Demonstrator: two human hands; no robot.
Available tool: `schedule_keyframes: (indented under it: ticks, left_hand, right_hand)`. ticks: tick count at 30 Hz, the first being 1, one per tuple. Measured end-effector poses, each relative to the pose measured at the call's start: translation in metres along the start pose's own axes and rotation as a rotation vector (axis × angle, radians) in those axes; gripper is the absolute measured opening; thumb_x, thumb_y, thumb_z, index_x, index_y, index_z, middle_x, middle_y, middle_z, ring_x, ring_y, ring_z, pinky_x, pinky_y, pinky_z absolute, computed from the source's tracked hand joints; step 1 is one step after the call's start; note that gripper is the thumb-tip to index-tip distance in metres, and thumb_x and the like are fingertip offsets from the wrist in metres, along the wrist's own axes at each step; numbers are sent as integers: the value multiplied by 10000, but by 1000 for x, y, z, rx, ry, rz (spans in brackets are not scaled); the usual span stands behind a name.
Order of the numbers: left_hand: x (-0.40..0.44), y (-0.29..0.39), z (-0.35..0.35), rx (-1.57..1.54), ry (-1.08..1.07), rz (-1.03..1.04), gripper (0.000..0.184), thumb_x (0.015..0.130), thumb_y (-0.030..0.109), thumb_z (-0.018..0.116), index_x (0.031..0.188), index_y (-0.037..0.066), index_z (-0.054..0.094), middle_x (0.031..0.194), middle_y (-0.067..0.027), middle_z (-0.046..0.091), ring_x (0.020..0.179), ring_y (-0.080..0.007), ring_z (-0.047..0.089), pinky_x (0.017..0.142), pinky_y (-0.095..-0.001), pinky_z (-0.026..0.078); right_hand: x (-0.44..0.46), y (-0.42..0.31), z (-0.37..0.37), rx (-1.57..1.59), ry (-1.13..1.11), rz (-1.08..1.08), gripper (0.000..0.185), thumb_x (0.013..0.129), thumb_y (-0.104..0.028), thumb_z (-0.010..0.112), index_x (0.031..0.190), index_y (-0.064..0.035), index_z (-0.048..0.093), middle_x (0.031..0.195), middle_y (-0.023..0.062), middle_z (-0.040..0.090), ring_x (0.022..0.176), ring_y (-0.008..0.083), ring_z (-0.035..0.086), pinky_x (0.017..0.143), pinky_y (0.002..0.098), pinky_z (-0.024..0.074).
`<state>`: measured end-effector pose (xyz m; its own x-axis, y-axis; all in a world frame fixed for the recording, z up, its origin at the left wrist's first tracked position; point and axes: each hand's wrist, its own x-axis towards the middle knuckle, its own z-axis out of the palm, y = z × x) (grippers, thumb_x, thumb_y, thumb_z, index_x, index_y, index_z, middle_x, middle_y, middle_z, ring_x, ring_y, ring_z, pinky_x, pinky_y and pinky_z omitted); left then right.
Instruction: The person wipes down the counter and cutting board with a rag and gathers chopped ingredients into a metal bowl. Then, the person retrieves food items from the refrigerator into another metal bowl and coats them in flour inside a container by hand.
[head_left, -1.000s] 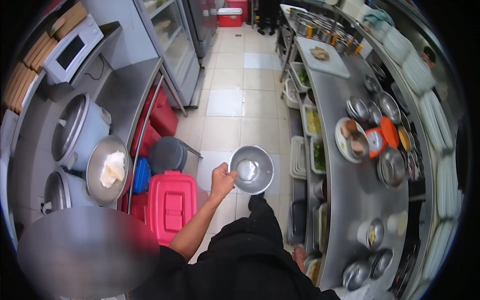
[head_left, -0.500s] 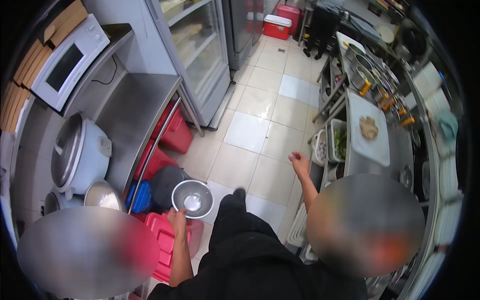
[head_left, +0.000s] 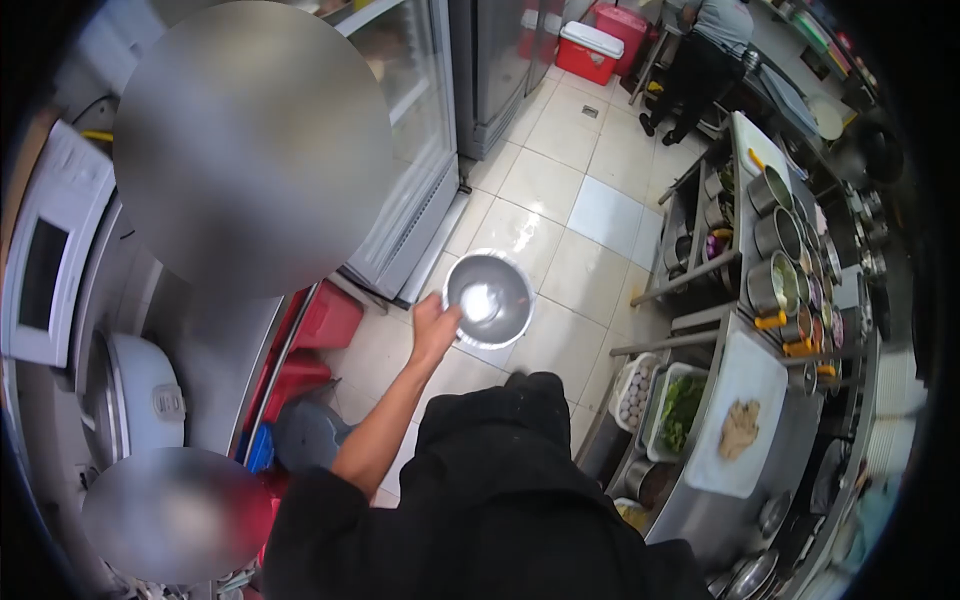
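My left hand grips the rim of a round stainless steel bowl, with the fingers closed on its left edge. The bowl hangs over the tiled floor in front of my legs, its mouth facing up toward me. A bright patch shines on its inner base. My right hand is out of view.
On the right, a steel counter carries a white cutting board with a pale lump of food. Eggs, leafy greens and metal pots line it. A glass-door fridge stands left. Another person works at the back.
My left hand has carried the bowl forward and to the right, away from the red bin lid. My right hand has left the view. I have moved forward along the aisle.
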<state>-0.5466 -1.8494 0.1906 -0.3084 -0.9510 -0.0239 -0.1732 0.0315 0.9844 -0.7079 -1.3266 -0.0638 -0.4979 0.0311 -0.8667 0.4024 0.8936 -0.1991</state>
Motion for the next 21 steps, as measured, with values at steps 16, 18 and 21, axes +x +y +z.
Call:
schedule_keyframes:
  ticks: [16, 18, 21]
  left_hand:
    - [288, 45, 201, -208, 279, -395, 88, 683, -8, 553, 769, -25, 564, 679, -100, 597, 477, -147, 541, 388, -269, 439]
    - [327, 53, 228, -244, 331, -420, 86, 676, -14, 549, 761, -21, 559, 677, -97, 595, 476, -148, 543, 387, -266, 438]
    - [405, 49, 268, -277, 336, -424, 90, 671, -20, 544, 761, -20, 556, 670, -94, 590, 471, -147, 541, 383, -264, 437]
  right_hand:
    - [196, -678, -227, -254, 263, -514, 322, 809, -300, 590, 991, -47, 672, 958, 134, 669, 907, 202, 619, 796, 349, 479]
    - [236, -791, -235, 8, 321, -740, 313, 745, -311, 669, 930, -59, 687, 899, 137, 683, 833, 259, 655, 760, 349, 496]
    - [180, -913, -258, 67, 301, -921, 262, 779, -238, 677, 953, -43, 673, 866, 108, 683, 796, 192, 642, 738, 306, 494]
